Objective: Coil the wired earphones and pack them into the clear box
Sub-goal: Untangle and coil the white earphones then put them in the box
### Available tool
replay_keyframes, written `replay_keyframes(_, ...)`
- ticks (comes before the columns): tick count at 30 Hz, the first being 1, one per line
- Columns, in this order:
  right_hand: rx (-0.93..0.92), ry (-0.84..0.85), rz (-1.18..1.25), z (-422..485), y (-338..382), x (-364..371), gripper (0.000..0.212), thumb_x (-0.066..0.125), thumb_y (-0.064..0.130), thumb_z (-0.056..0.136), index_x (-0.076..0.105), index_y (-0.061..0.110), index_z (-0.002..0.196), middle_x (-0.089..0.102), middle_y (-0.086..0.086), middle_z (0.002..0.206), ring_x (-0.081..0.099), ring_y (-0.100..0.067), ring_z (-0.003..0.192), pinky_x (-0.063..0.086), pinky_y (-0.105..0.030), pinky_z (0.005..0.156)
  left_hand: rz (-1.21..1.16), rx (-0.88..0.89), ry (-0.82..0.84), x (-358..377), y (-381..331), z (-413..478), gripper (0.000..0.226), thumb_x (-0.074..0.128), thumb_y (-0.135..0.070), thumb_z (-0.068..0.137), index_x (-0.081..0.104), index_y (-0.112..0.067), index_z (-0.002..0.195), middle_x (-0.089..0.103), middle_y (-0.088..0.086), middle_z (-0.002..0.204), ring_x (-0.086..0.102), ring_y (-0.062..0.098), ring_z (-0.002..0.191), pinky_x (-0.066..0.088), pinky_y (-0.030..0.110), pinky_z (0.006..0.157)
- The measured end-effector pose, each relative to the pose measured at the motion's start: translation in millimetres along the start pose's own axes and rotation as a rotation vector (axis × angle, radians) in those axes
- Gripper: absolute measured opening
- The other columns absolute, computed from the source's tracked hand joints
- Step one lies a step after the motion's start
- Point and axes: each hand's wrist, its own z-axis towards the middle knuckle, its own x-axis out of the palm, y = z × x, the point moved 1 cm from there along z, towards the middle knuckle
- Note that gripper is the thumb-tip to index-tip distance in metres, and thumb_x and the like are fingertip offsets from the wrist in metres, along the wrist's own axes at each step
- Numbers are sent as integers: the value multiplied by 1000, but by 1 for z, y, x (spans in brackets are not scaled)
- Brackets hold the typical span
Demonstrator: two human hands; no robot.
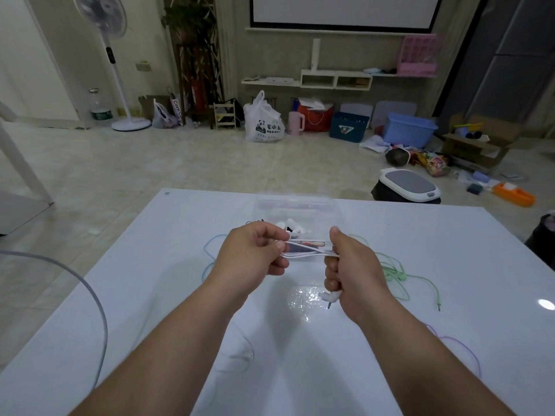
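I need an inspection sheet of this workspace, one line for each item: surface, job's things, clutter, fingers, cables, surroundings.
Surface: white table, glossy, with a light glare on it.
Job's things: white earphones stretched in several strands between both hands, the plug hanging below the right hand; clear box behind the hands, small white items inside.
Clutter: nothing seen on the table besides cables.
Fingers: left hand and right hand both closed on the white earphones.
Cables: blue cable at left, green earphones at right, purple cable near right, thin grey cable near the left forearm.
Surroundings: tiled floor with bags, bins, boxes; standing fan.
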Motion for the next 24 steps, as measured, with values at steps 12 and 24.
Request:
replay_keyframes(12, -9, 223, -302, 0, -8, 0, 29, 44, 8, 96, 71, 15, 87, 53, -6, 67, 32, -16, 50, 35, -25, 45, 246, 20, -49, -10, 0, 5, 26, 48, 3, 94, 66, -11, 82, 63, 4, 72, 55, 11, 54, 49, 17, 51)
replay_keyframes(24, 15, 403, -409, -7, -7, 4, 49, 41, 52, 98, 67, 11, 94, 31, 7, 52, 22, -11, 46, 20, -23, 45, 253, 1, -63, -17, 0, 7, 24, 47, 4, 94, 66, -8, 86, 63, 6, 74, 56, 14, 57, 48, 15, 50)
